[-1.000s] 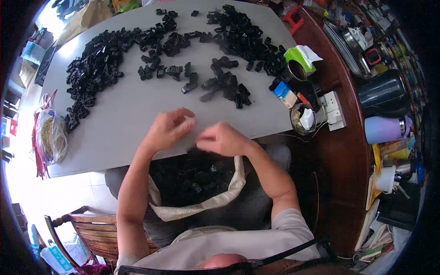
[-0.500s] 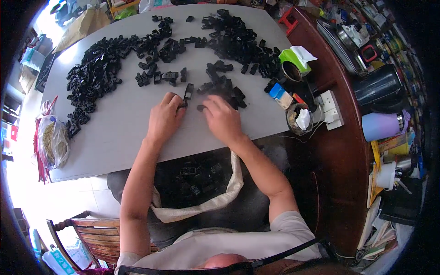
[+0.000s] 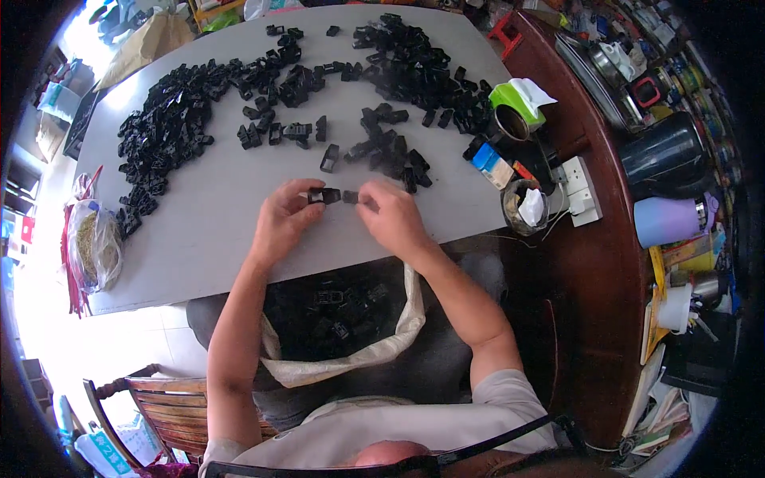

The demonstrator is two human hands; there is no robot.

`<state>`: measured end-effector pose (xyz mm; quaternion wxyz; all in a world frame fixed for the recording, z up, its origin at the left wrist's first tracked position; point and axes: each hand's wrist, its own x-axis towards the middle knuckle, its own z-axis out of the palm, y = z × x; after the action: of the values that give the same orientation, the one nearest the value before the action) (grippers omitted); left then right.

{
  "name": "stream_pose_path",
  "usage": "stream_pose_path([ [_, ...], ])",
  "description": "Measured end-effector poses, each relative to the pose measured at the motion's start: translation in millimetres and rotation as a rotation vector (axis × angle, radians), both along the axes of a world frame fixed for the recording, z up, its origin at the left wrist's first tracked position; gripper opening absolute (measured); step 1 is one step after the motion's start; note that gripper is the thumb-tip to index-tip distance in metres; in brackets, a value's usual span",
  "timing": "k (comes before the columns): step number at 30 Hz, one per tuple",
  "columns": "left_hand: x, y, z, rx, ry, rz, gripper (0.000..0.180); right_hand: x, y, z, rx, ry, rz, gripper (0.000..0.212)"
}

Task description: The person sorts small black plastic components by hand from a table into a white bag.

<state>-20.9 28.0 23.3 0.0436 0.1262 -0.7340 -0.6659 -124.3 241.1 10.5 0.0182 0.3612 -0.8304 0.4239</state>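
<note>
Between the thumb and fingers of my left hand is a black rectangular plastic frame with an opening in it. My right hand pinches a small dark plastic piece, its end close to the frame's right side; whether they touch I cannot tell. Both hands are just above the near part of the grey table. Just beyond them stands another black frame piece. A loose cluster of black parts lies past my right hand. In my lap an open sack with a pale rolled rim holds more black parts.
Heaps of black parts spread over the far left and far right of the table. At the right edge are a green tissue box, a jar and a white power strip. A plastic bag sits at the left edge.
My left hand has lifted a black frame and turned it level. My right hand has come away from the loose cluster with a small dark piece, toward the frame.
</note>
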Motion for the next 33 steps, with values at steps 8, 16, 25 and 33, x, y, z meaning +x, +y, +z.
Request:
stream_pose_path([
  [8,-0.6,-5.3,-5.9,0.094,0.007,-0.135,0.035,14.8,-5.2,9.3,-0.315,0.192,0.087,0.035],
  [16,0.1,-3.0,-7.0,0.166,0.002,-0.241,0.033,23.3,-12.4,10.3,-0.272,0.104,0.151,0.037],
  [25,1.5,-5.6,-4.3,0.259,0.017,-0.275,0.032,17.3,-8.6,7.9,-0.313,-0.058,0.194,0.032],
  [33,2.3,-7.0,-4.6,0.275,0.037,-0.331,0.028,12.6,-9.5,4.0,-0.307,0.107,0.259,0.029],
])
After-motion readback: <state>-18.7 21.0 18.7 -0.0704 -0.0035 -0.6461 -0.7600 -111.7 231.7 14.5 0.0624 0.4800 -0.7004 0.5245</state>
